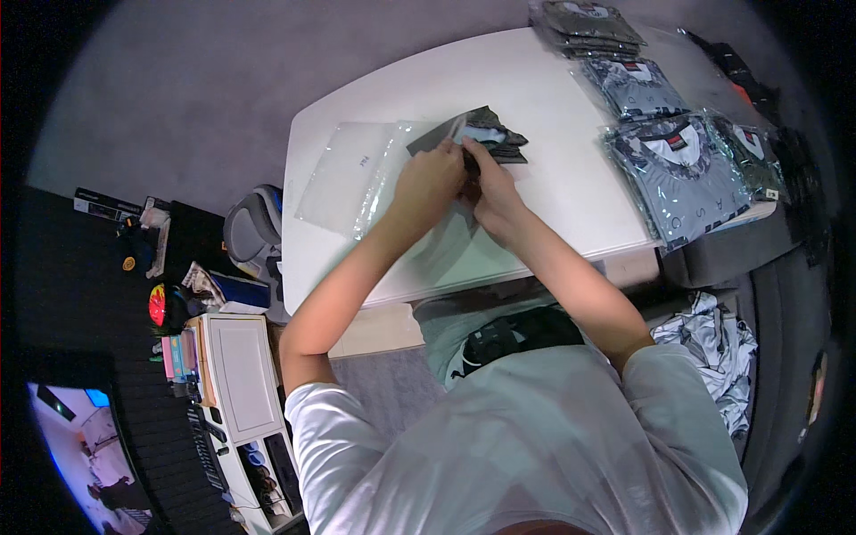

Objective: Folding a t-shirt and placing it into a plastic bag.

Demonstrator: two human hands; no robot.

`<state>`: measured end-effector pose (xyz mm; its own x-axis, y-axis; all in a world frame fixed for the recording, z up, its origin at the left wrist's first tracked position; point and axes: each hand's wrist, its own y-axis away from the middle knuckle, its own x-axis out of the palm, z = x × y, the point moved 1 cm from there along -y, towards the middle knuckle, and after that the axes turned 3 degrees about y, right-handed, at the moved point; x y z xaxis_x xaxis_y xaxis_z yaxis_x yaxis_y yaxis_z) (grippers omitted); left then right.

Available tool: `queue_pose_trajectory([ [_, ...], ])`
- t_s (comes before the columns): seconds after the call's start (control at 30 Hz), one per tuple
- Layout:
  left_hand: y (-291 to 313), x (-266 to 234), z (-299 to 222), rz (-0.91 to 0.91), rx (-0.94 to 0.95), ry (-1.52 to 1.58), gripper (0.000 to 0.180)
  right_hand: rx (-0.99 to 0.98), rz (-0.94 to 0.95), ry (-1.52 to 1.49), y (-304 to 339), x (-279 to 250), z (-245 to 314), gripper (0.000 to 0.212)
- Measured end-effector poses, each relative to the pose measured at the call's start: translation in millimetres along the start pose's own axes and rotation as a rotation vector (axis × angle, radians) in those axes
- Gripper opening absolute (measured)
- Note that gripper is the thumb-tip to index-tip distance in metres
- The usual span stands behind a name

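Observation:
On the white table (553,134), both my hands are closed on a dark grey folded garment (506,143) with a patterned part and a pale patch. My left hand (431,181) grips its left side, where a flat dark grey flap sticks up. My right hand (490,185) has its thumb on the near edge; its other fingers are mostly hidden under the cloth. Beside my left wrist lies a clear plastic bag (334,183), flat, with a small dark print.
Bagged grey shirts (687,174) are piled at the table's right, and a stack of dark bagged garments (588,27) stands at the far right. A grey chair (254,227) and a white cabinet (241,374) stand left. Crumpled silvery cloth (709,357) lies on the right.

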<state>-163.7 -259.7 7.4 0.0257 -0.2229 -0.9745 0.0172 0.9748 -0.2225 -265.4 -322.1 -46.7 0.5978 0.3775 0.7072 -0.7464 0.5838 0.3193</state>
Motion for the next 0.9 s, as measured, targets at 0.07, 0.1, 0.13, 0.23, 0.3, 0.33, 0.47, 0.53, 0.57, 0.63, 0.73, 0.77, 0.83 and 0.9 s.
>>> queue_pose_trajectory([
  [0.07, 2.0, 8.2, -8.0, -0.022, 0.004, 0.001, 0.02, -0.025, -0.187, -0.064, -17.1, 2.1, -2.9, 0.034],
  [0.1, 0.1, 11.0, -11.6, -0.043, 0.012, 0.009, 0.021, -0.031, -0.187, -0.068, -27.0, -5.4, -4.6, 0.034],
  [0.13, -1.2, 4.7, -13.9, -0.015, 0.003, 0.053, 0.021, 0.003, -0.186, -0.073, -29.3, -8.7, -5.2, 0.033],
  [0.23, -1.4, -19.0, -13.2, 0.162, -0.092, 0.29, 0.026, 0.013, -0.189, -0.093, -27.9, -23.7, -7.5, 0.031],
  [0.3, 1.4, -33.4, -8.2, 0.136, -0.197, 0.44, 0.032, 0.001, -0.111, -0.24, -18.9, -38.5, -4.2, 0.025],
  [0.33, 8.9, -37.3, -1.5, 0.108, -0.309, 0.589, 0.04, -0.033, -0.106, -0.177, -2.6, -35.0, 2.6, 0.026],
  [0.47, 16.9, -25.5, 30.0, -0.061, -0.205, 0.496, 0.05, -0.048, -0.063, -0.128, 28.3, -78.3, 17.5, 0.027],
  [0.53, 18.1, -26.9, 32.6, -0.058, -0.2, 0.498, 0.051, -0.034, -0.07, -0.118, 52.1, -79.7, 31.0, 0.025],
  [0.57, 17.1, -26.2, 32.7, -0.055, -0.187, 0.5, 0.052, -0.032, -0.072, -0.12, 57.0, -77.7, 35.2, 0.025],
  [0.63, 14.3, -23.3, 31.4, -0.023, -0.228, 0.513, 0.053, -0.093, -0.105, 0.007, 64.1, -74.6, 40.1, 0.025],
  [0.73, 12.6, -9.6, 29.7, 0.021, -0.263, 0.538, 0.053, -0.123, -0.13, 0.012, 62.2, -90.2, 38.0, 0.027],
  [0.77, 12.2, -2.7, 30.1, 0.031, -0.262, 0.549, 0.053, -0.119, -0.119, 0.014, 60.3, -97.9, 37.9, 0.026],
  [0.83, 10.5, 12.0, 32.7, 0.044, -0.258, 0.593, 0.052, -0.144, -0.119, 0.015, 67.9, -105.9, 40.0, 0.025],
  [0.9, 9.6, 18.6, 35.0, 0.058, -0.258, 0.64, 0.051, -0.164, -0.12, 0.017, 84.5, -100.6, 45.6, 0.025],
])
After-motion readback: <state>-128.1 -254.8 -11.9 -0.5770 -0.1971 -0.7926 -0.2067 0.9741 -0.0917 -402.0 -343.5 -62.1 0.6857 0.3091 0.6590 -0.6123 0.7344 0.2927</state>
